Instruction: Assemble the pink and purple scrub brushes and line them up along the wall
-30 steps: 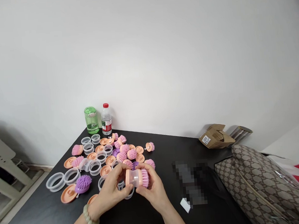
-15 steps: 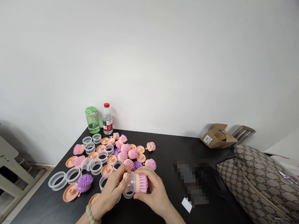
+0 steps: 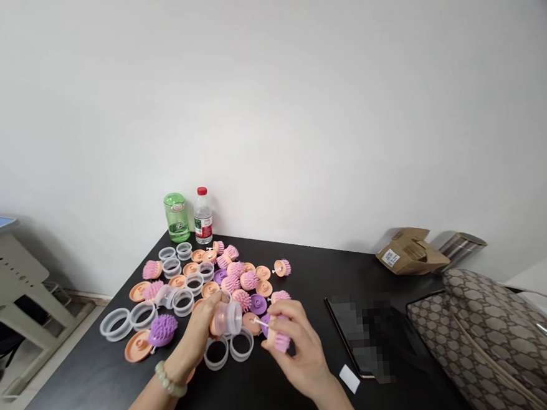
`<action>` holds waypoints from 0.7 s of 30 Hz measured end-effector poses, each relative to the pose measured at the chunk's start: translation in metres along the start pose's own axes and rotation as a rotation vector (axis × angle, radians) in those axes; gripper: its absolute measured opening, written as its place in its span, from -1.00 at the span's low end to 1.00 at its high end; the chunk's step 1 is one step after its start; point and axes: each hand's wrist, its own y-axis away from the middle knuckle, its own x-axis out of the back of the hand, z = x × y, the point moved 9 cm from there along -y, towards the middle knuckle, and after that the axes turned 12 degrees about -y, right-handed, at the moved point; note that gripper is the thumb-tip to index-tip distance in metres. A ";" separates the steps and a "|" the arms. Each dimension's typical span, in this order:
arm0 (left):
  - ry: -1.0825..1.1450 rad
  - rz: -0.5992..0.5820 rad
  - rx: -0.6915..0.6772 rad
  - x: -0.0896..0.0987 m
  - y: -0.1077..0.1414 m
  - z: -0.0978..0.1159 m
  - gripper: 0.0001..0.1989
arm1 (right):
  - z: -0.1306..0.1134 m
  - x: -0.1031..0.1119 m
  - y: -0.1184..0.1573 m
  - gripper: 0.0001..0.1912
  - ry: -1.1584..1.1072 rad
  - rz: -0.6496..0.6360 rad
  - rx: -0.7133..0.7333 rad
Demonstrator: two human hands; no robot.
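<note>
My left hand [image 3: 198,331], with a bead bracelet at the wrist, is closed around a clear plastic collar [image 3: 231,318] with an orange cap [image 3: 213,325] at its left end. The collar's open end faces right. To its right, my right hand [image 3: 301,352] grips a pink-bristled brush head [image 3: 279,340], whose thin white stem [image 3: 262,322] points left toward the collar. A gap separates the two pieces. Below my left hand lie loose clear rings [image 3: 242,356]. Behind both hands are several pink brush heads [image 3: 236,284] and orange discs [image 3: 263,287].
A purple brush head [image 3: 163,331] lies at the left of the black table [image 3: 94,392]. A green container [image 3: 177,219] and a water bottle [image 3: 203,219] stand against the wall. A phone [image 3: 350,334], white card [image 3: 349,379], paper bag [image 3: 410,251] and patterned bag [image 3: 493,339] are at the right.
The brush head has come away from the clear collar and moved right in my right hand, showing its white stem. The view has shifted slightly.
</note>
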 end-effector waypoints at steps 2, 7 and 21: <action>0.024 0.011 0.022 0.004 -0.001 0.003 -0.63 | 0.016 0.011 0.001 -0.48 -0.001 -0.045 -0.152; 0.121 -0.066 0.043 -0.005 0.000 0.014 -0.71 | 0.052 0.021 0.019 -0.51 0.009 -0.331 -0.558; 0.283 -0.275 -0.139 -0.026 0.000 0.036 -0.57 | 0.083 0.022 0.054 -0.67 0.217 -0.608 -0.873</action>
